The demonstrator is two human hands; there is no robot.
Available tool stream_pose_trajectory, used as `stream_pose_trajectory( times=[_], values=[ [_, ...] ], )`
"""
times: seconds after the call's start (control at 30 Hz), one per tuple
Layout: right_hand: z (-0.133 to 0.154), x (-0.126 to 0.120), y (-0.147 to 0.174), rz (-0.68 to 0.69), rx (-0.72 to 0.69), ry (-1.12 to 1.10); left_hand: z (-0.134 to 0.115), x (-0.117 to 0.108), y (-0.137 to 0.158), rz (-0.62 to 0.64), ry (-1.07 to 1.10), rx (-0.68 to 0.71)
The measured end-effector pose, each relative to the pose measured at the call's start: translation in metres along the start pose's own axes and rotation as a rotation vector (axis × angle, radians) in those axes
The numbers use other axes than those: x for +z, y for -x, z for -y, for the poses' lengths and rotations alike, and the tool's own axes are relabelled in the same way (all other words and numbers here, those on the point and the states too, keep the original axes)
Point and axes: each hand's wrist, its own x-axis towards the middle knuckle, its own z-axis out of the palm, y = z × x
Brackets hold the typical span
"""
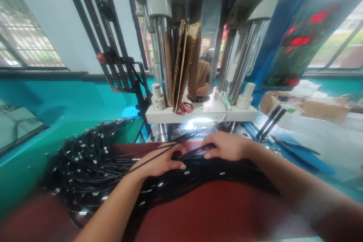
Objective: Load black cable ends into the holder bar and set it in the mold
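A large bundle of thin black cables (85, 159) lies across the reddish-brown table, with small shiny metal ends scattered over it. My left hand (160, 160) is curled around a few of the cables, thumb and index finger bent toward each other. To its right, my right hand (227, 145) pinches several black cables (195, 153) that run between both hands. Loose cables cross over the back of my left hand toward the press (201, 115). The fingertips of my right hand are partly hidden behind the cables.
Red-handled scissors (185, 108) and folded cardboard (184, 64) sit on the press plate. A bright lamp (202, 123) glows beneath it. On the right are a blue control box (295, 41) with red digits, black tweezers (297, 151) and a cardboard box (326, 109).
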Motion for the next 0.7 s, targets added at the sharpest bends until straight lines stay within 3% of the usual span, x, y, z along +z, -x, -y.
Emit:
stream_pose_trajectory(
  times=[0.23, 0.7],
  values=[
    [-0.0102, 0.0110, -0.0095, 0.025, 0.064, -0.088, -0.0082, -0.0022, 0.0015, -0.006, -0.002, -0.029],
    [-0.0022, 0.0065, -0.0095, 0.086, 0.069, -0.087, -0.0047, -0.0004, 0.0023, -0.034, 0.003, -0.022]
  ],
)
